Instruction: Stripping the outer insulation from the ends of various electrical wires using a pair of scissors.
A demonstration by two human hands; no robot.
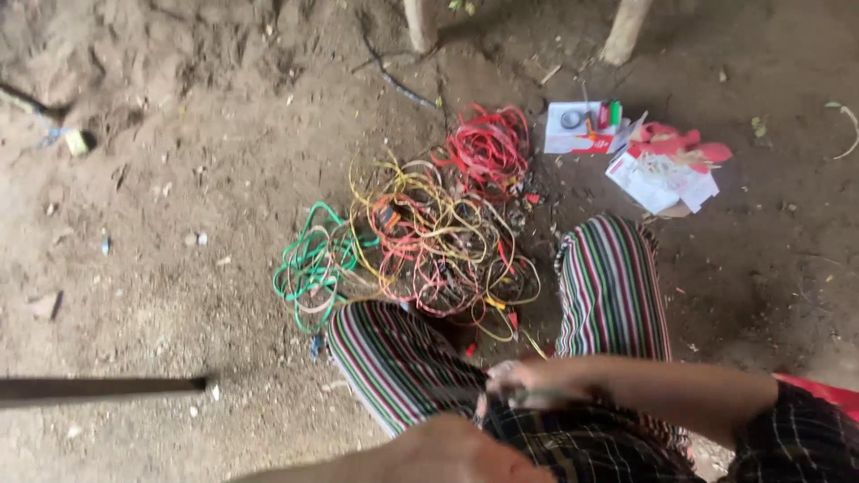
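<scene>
Hands met over striped trousers (403,358), right hand (528,380) pinched on a thin strand, left hand (447,452) grip unclear, beside tangled coloured wires (429,233) on dirt ground (161,179).

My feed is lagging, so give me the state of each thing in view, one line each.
Right hand: closed, pinching something thin over the lap.
Left hand: low in frame, grip hidden.
Green strips: loose coil on dirt.
Yellow and pink strips: tangled heap.
Red strips: coiled.
Papers: scattered, lying flat.
</scene>
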